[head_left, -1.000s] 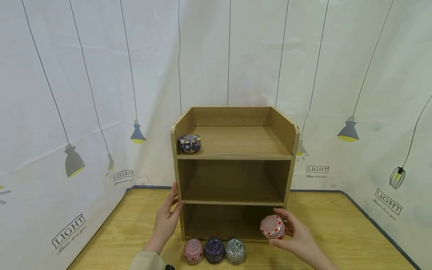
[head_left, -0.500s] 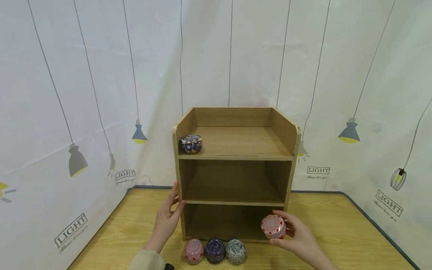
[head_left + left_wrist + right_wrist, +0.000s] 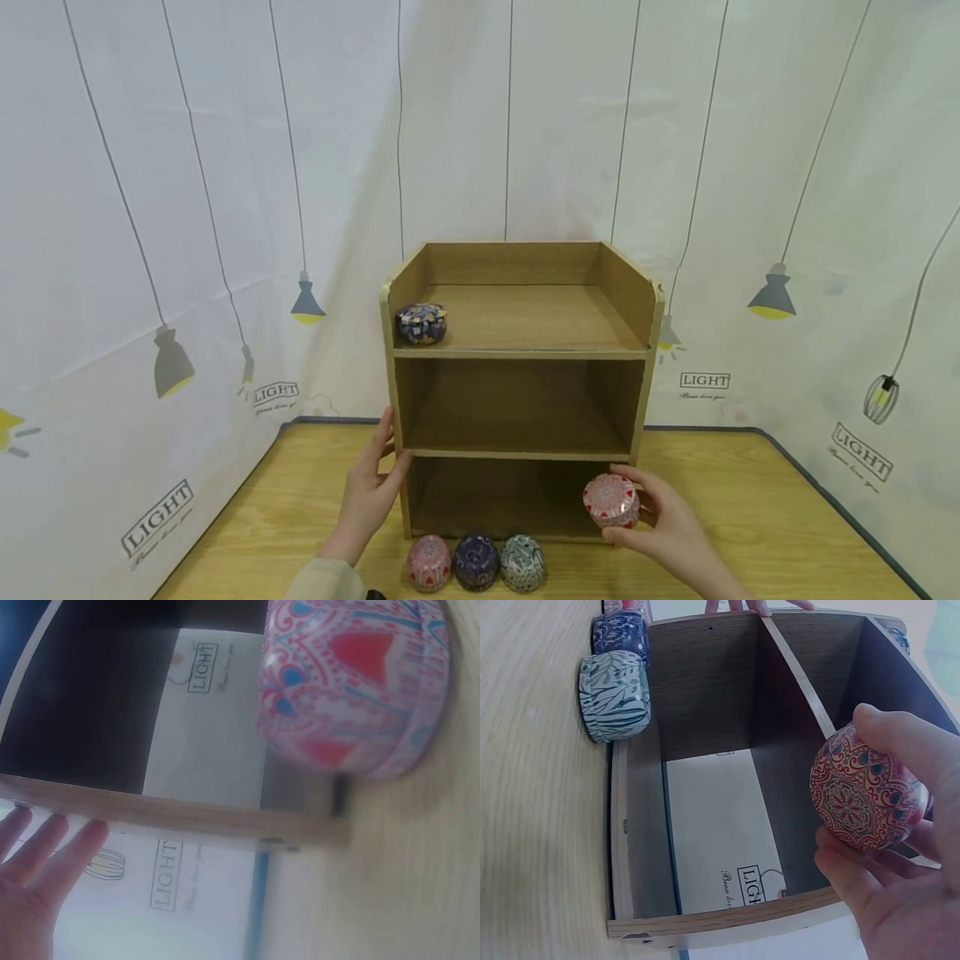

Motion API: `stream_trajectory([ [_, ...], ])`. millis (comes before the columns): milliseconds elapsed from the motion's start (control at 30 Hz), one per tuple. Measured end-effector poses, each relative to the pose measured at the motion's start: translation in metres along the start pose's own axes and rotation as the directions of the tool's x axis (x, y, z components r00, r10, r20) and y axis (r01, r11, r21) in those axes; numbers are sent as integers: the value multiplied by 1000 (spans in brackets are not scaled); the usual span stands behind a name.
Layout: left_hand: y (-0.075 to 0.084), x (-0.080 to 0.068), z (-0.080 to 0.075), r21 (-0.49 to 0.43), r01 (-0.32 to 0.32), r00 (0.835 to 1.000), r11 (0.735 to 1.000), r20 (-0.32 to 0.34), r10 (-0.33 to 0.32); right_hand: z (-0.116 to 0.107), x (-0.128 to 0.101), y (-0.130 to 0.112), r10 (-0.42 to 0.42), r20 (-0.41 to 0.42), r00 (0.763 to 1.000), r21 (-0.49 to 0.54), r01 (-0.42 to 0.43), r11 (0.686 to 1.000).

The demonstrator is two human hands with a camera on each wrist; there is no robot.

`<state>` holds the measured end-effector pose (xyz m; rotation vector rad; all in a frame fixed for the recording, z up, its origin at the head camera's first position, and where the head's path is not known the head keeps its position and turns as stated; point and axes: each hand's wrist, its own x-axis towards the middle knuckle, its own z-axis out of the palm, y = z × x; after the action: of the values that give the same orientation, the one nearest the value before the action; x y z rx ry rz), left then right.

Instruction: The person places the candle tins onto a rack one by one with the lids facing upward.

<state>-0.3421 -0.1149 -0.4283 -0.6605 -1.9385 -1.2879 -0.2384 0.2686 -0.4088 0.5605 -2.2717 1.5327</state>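
My right hand (image 3: pixel 663 529) holds a round red-and-pink patterned tin (image 3: pixel 611 498) between thumb and fingers, before the lower right of a wooden shelf unit (image 3: pixel 517 456). In the right wrist view the patterned round face of this tin (image 3: pixel 847 804) shows. My left hand (image 3: pixel 367 492) rests against the unit's left side, thumb at the front edge; the left wrist view has its fingers (image 3: pixel 79 851) nearly straight at the panel edge. In a row before the unit stand a pink heart-patterned tin (image 3: pixel 429 563), a dark blue tin (image 3: pixel 477 562) and a green-and-white leaf tin (image 3: pixel 522 563).
On the top shelf, at its left end, sits a navy floral tin (image 3: pixel 422 324). Two compartments lie below that board. The unit stands on a light wood table (image 3: pixel 720 492), with white printed wall sheets (image 3: pixel 570 150) behind and at both sides.
The tin in my right hand has shifted slightly to the right, still gripped. My left hand has stayed against the shelf unit, and the row of tins is unchanged.
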Motion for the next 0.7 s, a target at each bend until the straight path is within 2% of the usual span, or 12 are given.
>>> stream_trajectory([
  [100,-2,-1,-1,-7,5,1000,1000,11,-5,-1,1,-1,-33,-11,999,-7,33,999],
  [433,-4,1,-2,10,-1,1000,1000,12,1,-5,5,-9,-69,-27,997,-21,69,997],
  [700,-4,0,-3,19,-29,1000,999,2,29,-6,5,-13,-47,-38,998,-35,46,998],
])
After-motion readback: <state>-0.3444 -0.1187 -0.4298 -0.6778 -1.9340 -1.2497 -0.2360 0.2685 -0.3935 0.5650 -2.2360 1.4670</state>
